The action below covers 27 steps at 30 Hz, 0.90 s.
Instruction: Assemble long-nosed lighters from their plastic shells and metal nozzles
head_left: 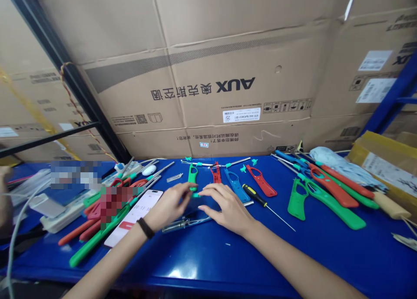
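Note:
My left hand (172, 203) pinches a small teal plastic collar (195, 195), which seems to belong to a metal lighter tube (249, 203) showing beyond my right hand (226, 208). The right fingers curl over the same part, fingertips at the collar, thumb lower; their exact hold is partly hidden. Just behind lie lighter handle shells: green (193, 174), red (215, 174), blue (235, 182), and another red one (262, 182). Below the hands rests a clear lighter tank (176, 225) with thin wires. A yellow-black screwdriver (254, 195) lies right of my right hand.
Several assembled gas lighters (339, 203) are piled at right, beside a yellow-taped carton (387, 160). More lighters (94, 236), a phone (130, 218) and a power strip (65, 214) occupy the left. A large cardboard box (202, 51) stands behind. Another person's hand (4, 199) shows at far left.

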Tool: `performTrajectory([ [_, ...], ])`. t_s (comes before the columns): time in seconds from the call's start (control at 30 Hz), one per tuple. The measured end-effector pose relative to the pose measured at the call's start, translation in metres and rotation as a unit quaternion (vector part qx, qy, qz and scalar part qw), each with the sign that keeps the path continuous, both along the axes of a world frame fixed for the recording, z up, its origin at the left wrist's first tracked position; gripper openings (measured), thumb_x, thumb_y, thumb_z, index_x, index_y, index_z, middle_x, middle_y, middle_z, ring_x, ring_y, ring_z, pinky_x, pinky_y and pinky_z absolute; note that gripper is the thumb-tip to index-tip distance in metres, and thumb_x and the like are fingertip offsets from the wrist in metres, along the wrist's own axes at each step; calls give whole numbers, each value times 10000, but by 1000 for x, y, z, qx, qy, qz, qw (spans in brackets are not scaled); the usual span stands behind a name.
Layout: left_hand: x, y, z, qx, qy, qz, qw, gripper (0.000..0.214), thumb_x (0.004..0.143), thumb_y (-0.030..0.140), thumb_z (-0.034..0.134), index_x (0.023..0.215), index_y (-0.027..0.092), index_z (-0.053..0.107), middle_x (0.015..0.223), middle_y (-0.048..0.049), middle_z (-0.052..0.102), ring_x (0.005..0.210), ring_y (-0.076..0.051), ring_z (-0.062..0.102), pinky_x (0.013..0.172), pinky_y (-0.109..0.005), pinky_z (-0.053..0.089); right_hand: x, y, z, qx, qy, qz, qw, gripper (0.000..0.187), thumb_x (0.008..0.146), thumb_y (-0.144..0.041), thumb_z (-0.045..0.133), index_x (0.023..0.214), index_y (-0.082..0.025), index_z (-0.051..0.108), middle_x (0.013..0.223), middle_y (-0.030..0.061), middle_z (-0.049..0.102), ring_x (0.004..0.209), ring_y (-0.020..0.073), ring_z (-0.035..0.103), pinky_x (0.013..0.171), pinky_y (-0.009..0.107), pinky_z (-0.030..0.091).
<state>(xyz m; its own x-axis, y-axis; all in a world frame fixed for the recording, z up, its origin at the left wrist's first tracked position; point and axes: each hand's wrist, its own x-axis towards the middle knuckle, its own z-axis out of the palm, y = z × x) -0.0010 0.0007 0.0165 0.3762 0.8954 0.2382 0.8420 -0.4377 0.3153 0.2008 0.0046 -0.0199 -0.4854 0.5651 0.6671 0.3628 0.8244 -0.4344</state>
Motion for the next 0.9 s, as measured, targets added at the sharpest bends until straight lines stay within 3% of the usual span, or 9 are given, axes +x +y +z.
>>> performTrajectory([
  [0.13, 13, -31, -4, -24, -45, -42, 998, 373, 898, 196, 392, 1270, 176, 381, 810, -35, 631, 787, -205, 648, 723, -313, 506, -4, -5, -4, -34, -12, 34, 999, 177, 861, -249, 603, 1035, -219, 593, 970, 40, 677, 915, 188, 612, 860, 341, 446],
  [0.23, 17, -35, -5, -15, -56, -49, 997, 381, 897, 180, 387, 1277, 190, 364, 866, -48, 619, 846, -213, 638, 759, -336, 502, -6, -8, -5, -82, -10, 39, 996, 153, 847, -176, 586, 993, -221, 600, 866, 16, 686, 806, 166, 628, 816, 324, 472],
  [0.4, 23, -33, -4, 10, -83, -50, 995, 354, 900, 172, 399, 1251, 214, 415, 993, -65, 634, 887, -200, 642, 789, -322, 502, -6, -11, -3, -180, 26, 70, 981, 286, 789, -135, 595, 1050, -247, 564, 855, -15, 674, 745, 137, 646, 741, 266, 515],
  [0.53, 24, -34, 1, -2, -108, -39, 993, 321, 943, 273, 403, 1255, 210, 437, 935, -49, 647, 867, -198, 644, 832, -337, 495, -8, -10, -3, -188, 75, 78, 976, 318, 801, -153, 587, 1101, -246, 533, 891, -8, 679, 788, 135, 655, 761, 262, 522],
  [0.67, 21, -38, -1, -10, -170, -20, 985, 335, 954, 363, 402, 1244, 208, 464, 1123, -86, 611, 1041, -221, 584, 926, -367, 459, -8, -7, -3, -159, 109, 71, 979, 221, 820, -184, 584, 1034, -234, 565, 922, 10, 677, 798, 141, 654, 756, 266, 520],
  [0.77, 19, -40, -6, -92, -258, -7, 962, 340, 951, 400, 385, 1201, 212, 517, 1123, -76, 627, 981, -217, 617, 893, -367, 489, -7, -7, -3, -119, 106, 70, 985, 101, 827, -162, 573, 883, -229, 623, 892, 9, 693, 829, 154, 654, 780, 279, 502],
  [0.9, 16, -41, -9, -243, -375, -4, 895, 411, 860, 497, 526, 1099, 175, 621, 999, -63, 688, 844, -208, 663, 814, -351, 533, -7, -8, -5, -61, 80, 47, 994, 132, 799, -131, 622, 808, -254, 669, 828, -16, 727, 809, 165, 656, 804, 319, 464],
])
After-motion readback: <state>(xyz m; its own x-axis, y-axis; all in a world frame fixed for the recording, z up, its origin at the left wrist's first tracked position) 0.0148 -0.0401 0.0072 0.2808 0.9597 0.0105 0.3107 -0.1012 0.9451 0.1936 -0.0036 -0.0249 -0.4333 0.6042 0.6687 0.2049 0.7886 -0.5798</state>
